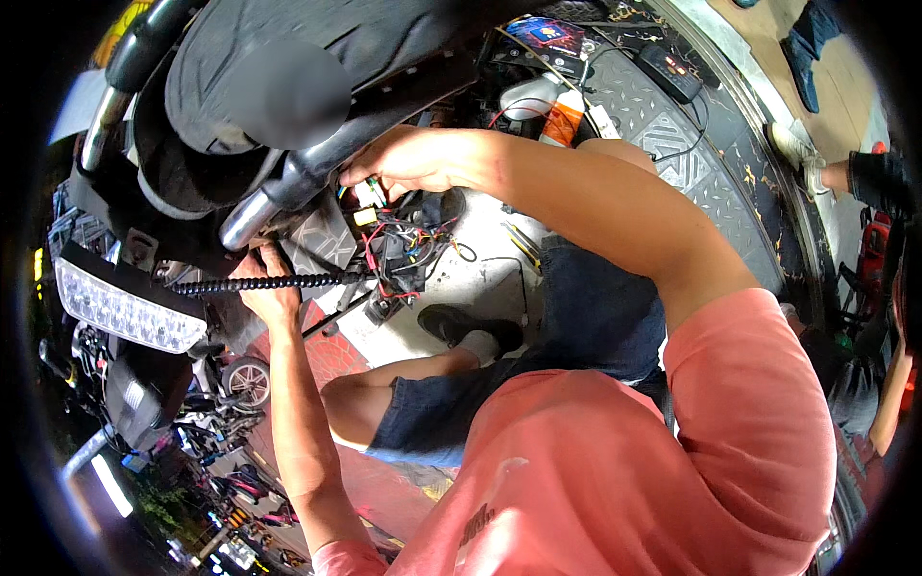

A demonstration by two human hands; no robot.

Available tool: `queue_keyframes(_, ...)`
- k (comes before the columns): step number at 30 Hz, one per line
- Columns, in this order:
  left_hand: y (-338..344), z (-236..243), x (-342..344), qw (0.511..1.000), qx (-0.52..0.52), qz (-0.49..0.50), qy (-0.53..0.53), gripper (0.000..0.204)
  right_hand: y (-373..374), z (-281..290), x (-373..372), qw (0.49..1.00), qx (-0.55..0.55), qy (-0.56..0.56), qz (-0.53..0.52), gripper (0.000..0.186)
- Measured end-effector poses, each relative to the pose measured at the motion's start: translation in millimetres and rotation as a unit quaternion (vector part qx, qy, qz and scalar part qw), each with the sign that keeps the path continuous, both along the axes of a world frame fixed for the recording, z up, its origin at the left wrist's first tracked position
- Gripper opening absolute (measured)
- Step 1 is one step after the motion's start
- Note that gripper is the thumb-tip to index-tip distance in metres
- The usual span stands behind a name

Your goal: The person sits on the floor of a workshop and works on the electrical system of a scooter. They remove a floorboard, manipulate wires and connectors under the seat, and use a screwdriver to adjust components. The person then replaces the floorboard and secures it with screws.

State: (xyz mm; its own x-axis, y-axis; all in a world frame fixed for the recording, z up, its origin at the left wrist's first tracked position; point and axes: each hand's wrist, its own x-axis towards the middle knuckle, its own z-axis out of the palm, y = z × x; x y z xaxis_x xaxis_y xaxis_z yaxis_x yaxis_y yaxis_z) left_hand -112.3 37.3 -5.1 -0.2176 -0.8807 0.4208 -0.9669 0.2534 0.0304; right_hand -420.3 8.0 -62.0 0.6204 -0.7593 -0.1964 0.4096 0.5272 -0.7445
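I sit beside a black vehicle with chrome tubes (pixel 247 217) and an LED light bar (pixel 130 300). My right hand (pixel 394 163) has its fingers curled under a tube, at bright coloured wires; what they grip is unclear. Just below hangs a yellow connector (pixel 365 217), with a tangle of red, black and blue wires (pixel 403 252) around a dark component. My left hand (pixel 269 283) reaches up behind a black coiled cable (pixel 317 280), fingertips partly hidden, bent on something I cannot make out.
Yellow-handled tools (pixel 523 245) lie right of the wires. Bottles (pixel 562 120), a charger (pixel 669 74) and a ribbed mat (pixel 663 139) are at the upper right. Other people's legs and feet (pixel 802 67) show along the right. Scooters (pixel 245 379) stand at the lower left.
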Motion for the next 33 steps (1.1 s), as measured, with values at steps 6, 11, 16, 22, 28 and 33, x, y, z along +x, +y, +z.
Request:
queue_keyframes(6, -2.6, -1.3, -5.1, 0.999, -0.028, -0.031, 0.01, 0.036, -8.4, -4.9, 3.8, 0.969, -0.125, 0.199, -0.07, 0.022)
queue_keyframes(11, -4.9, -7.0, 16.0, 1.0, -0.01, -0.006, -0.023, 0.041, -7.5, 8.6, -1.6, 0.934, -0.155, 0.319, -0.033, 0.033)
queue_keyframes(16, -5.3, -9.9, 22.3, 0.999, -0.007, 0.005, -0.039, 0.042, -12.9, -2.6, -15.8, 0.994, -0.052, 0.095, 0.01, 0.029)
queue_keyframes(22, -4.8, -5.8, 7.6, 1.0, -0.014, 0.0, -0.024, 0.038, -13.4, -1.0, 17.6, 0.995, -0.004, 0.089, -0.04, 0.017)
queue_keyframes(28, -2.2, -3.8, 4.1, 1.0, -0.018, 0.0, -0.009, 0.037, -7.3, 2.6, 35.1, 0.994, 0.025, 0.072, -0.083, 0.017)
queue_keyframes(33, -3.0, -4.1, 1.5, 1.0, -0.019, 0.008, -0.002, 0.038, -14.3, -7.8, 4.7, 0.996, -0.02, 0.092, 0.009, 0.011)
